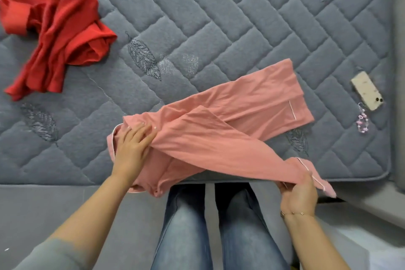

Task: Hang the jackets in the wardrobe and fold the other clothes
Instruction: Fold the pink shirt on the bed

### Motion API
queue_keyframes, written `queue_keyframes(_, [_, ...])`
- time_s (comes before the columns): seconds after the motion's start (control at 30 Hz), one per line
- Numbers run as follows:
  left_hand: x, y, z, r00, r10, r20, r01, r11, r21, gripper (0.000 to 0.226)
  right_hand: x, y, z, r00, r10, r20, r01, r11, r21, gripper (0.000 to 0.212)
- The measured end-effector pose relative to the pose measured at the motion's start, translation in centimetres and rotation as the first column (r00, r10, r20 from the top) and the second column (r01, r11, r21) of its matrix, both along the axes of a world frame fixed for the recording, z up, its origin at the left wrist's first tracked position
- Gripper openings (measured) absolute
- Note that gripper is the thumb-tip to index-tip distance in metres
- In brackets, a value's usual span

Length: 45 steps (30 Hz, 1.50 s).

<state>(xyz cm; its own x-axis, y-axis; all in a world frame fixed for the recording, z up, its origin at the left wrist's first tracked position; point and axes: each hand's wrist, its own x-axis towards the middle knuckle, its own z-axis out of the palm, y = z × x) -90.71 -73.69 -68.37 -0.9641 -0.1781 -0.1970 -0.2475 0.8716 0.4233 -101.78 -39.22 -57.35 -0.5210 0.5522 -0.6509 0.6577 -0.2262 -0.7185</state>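
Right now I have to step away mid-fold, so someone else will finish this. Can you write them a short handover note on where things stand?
Left hand: flat, fingers straight, pressing the collar end of the pink shirt onto the mattress.
Right hand: pinch grip on the shirt's sleeve cuff, held off the near mattress edge, sleeve pulled taut.
Pink shirt: partly folded, one side already laid over; this sleeve is not yet folded in.
Red garment: crumpled at far left, not folded.
Phone and bead charm lie at the right.
Left: fold sleeve in, finish the pink shirt, then the red one. No jackets or wardrobe in view.
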Motion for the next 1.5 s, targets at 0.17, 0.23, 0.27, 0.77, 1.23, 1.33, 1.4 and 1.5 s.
queue_keyframes(0.17, [2.0, -2.1, 0.8, 0.96, -0.274, 0.052, 0.272, 0.962, 0.03, 0.047, 0.0, 0.9, -0.2, 0.983, -0.165, 0.081, 0.18, 0.947, -0.265, 0.039])
queue_keyframes(0.23, [1.9, -2.9, 1.1, 0.936, -0.315, 0.159, 0.306, 0.949, 0.076, 0.07, 0.1, 1.1, -0.1, 0.981, -0.193, 0.008, 0.193, 0.98, -0.045, 0.028])
queue_keyframes(0.27, [1.7, -3.2, 1.1, 0.926, -0.318, 0.203, 0.305, 0.948, 0.095, 0.075, -0.5, 1.0, -0.2, 0.978, -0.208, -0.019, 0.209, 0.974, 0.091, 0.021])
queue_keyframes(0.77, [-4.6, -3.7, -2.0, 0.903, 0.407, 0.138, -0.407, 0.913, -0.029, 0.026, -19.6, -6.7, -10.4, 0.654, 0.721, 0.23, -0.739, 0.542, 0.401, 0.055])
queue_keyframes(1.23, [-3.8, -9.0, -2.5, 0.765, 0.484, 0.424, -0.572, 0.813, 0.105, 0.021, -12.7, -6.3, -15.4, -0.071, 0.754, 0.653, -0.855, -0.383, 0.349, 0.079])
queue_keyframes(1.33, [-5.5, -7.1, -2.3, 0.757, 0.549, 0.354, -0.585, 0.811, -0.009, 0.019, -13.3, -5.6, -14.2, 0.038, 0.855, 0.518, -0.836, -0.256, 0.485, 0.062])
queue_keyframes(1.4, [-6.8, -4.9, -1.3, 0.807, 0.563, 0.176, -0.562, 0.825, -0.064, 0.021, -13.8, -4.7, -13.3, 0.076, 0.92, 0.385, -0.792, -0.178, 0.583, 0.053])
queue_keyframes(1.5, [-8.6, 0.4, 0.4, 0.887, 0.462, 0.01, -0.462, 0.887, 0.021, 0.027, -15.0, -3.1, -12.7, 0.02, 0.936, 0.352, -0.746, -0.221, 0.628, 0.05])
